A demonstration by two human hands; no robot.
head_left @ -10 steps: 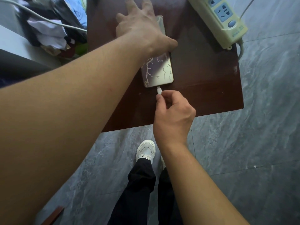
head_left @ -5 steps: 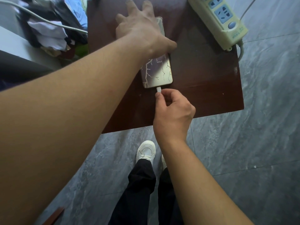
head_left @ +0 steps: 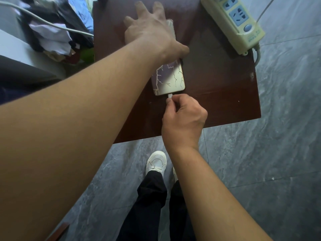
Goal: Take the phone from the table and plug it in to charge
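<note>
Phone [head_left: 169, 79]: cracked-pattern case, flat on table [head_left: 217, 80]; plug [head_left: 169, 95] seemingly seated.

Left hand [head_left: 151, 33] reaches far, palm down, fingers spread flat. Right hand [head_left: 184, 119] sits nearer, thumb and forefinger pinched together, wrist bent.

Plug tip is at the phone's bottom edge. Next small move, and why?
Probably a short straight push of the white plug into the phone. The right hand pinches the plug right at the phone's near edge, and the left hand lies flat on the phone's far half on the table, bracing it. Whether the plug is fully seated can't be told.
</note>
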